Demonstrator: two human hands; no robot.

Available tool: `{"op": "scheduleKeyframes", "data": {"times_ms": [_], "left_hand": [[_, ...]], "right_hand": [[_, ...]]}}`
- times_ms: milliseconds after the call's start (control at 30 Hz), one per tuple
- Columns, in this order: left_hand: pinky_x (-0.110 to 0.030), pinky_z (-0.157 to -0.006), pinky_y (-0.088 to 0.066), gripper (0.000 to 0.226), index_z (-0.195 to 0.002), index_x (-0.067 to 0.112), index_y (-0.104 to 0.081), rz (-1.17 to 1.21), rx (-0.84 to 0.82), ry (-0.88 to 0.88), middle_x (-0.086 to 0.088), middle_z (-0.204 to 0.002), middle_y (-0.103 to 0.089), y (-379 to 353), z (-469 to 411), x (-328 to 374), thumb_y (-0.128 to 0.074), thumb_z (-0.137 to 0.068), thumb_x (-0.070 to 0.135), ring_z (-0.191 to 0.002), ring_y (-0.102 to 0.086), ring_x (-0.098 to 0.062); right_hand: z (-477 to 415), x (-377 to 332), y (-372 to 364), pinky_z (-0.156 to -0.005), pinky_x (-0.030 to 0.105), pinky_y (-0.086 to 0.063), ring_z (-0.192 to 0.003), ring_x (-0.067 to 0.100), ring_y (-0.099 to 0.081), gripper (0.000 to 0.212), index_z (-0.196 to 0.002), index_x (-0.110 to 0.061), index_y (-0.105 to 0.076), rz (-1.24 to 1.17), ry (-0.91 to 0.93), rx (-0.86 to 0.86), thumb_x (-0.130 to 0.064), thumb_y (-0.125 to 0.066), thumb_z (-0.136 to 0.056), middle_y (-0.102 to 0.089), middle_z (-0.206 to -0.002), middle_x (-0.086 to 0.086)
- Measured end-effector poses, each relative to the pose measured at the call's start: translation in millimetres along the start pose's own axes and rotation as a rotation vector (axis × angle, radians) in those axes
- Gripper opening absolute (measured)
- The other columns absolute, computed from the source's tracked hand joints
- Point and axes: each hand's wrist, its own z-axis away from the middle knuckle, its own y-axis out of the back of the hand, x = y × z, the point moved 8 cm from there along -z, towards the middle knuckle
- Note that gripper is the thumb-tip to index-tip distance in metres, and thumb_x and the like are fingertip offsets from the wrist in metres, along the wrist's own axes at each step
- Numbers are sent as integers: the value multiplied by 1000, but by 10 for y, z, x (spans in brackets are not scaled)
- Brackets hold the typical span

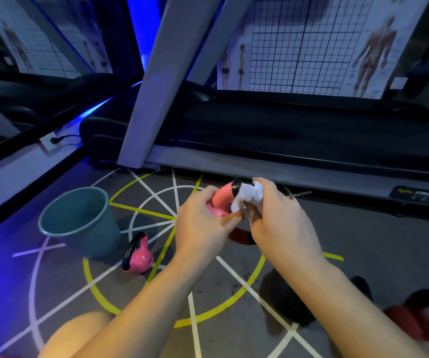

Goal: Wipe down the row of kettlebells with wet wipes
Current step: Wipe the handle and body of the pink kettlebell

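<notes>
I hold a pink kettlebell (221, 200) with a black-banded handle up in front of me. My left hand (203, 223) grips its body from the left. My right hand (278, 218) holds a bunched white wet wipe (249, 196) pressed around the handle. A second pink kettlebell (139, 258) with a black handle lies on the floor beside the bucket. Part of a red kettlebell (242, 236) shows under my hands. More red kettlebells (415, 319) sit at the lower right, and a black one (288, 298) stands beside my right forearm.
A teal bucket (79, 220) stands on the floor at the left. A treadmill (285, 140) runs across the back, its frame close behind my hands. The grey floor mat (208, 293) carries yellow and white lines. My knee (73, 337) shows at the bottom left.
</notes>
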Motion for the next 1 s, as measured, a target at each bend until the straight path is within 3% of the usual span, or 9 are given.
{"op": "scheduleKeyframes", "data": {"times_ms": [67,133,233,333,433,567,667,767,1000], "left_hand": [[-42,-70,-53,25,-87,33,-66,-178,-9,-77,9,-88,-63,9,-30,65,-73,-65,44,-80,-60,-11],[-38,-70,-50,23,-91,32,-65,-330,-44,-148,10,-95,-58,-13,-52,108,-76,-72,41,-81,-58,-13],[-34,-65,-42,23,-98,33,-62,-522,-102,-223,12,-103,-55,-73,-23,131,-71,-79,43,-81,-53,-14],[-33,-66,-40,35,-110,35,-57,-620,-112,-282,12,-111,-55,-104,-2,127,-70,-79,46,-91,-53,-18],[-37,-69,-48,50,-126,34,-49,-705,-111,-355,9,-121,-56,-132,31,145,-70,-82,42,-104,-55,-25],[-32,-70,-39,64,-141,29,-40,-736,-99,-367,6,-130,-56,-175,88,116,-67,-84,35,-111,-56,-27],[-35,-81,-45,87,-155,30,-21,-705,-111,-337,5,-146,-51,-218,100,57,-71,-84,37,-123,-54,-28],[-39,-92,-49,108,-159,33,-7,-656,-150,-266,3,-147,-53,-243,66,-49,-80,-79,36,-126,-55,-26],[-40,-79,-50,113,-158,35,-11,-579,-153,-191,3,-127,-61,-218,-8,-131,-83,-72,50,-110,-61,-25]], "right_hand": [[-7,57,-46,-80,31,-35,-127,22,-48,54,-153,-26,-28,27,-12,-12,-26,-50,-103,-54,-142,-1],[24,-18,-94,-100,29,-36,-139,23,-41,63,-157,-18,-26,78,71,-6,-10,-52,-99,-42,-155,4],[97,-181,-156,-117,30,-12,-148,36,-32,70,-152,2,-34,132,242,36,13,-55,-86,-35,-158,20],[91,-184,-274,-120,38,4,-152,36,-22,68,-154,5,-26,216,302,-35,2,-28,-86,-28,-160,24],[87,-170,-369,-122,48,1,-149,40,-28,70,-152,10,-26,352,350,-66,-2,-32,-83,-30,-158,29],[127,-185,-480,-121,48,8,-152,43,-13,72,-154,12,-7,423,357,-148,-21,-7,-90,-11,-161,34],[75,-115,-529,-122,45,8,-154,36,-10,71,-157,3,0,422,332,-200,-16,-37,-100,-9,-164,27],[18,-68,-409,-126,37,-7,-152,26,-20,85,-158,-21,-5,193,253,-245,-5,-59,-94,-32,-162,6],[8,127,-34,-92,40,-53,-109,9,-60,42,-122,-37,-63,-33,155,-199,-28,-79,-85,-66,-120,-17]]}}
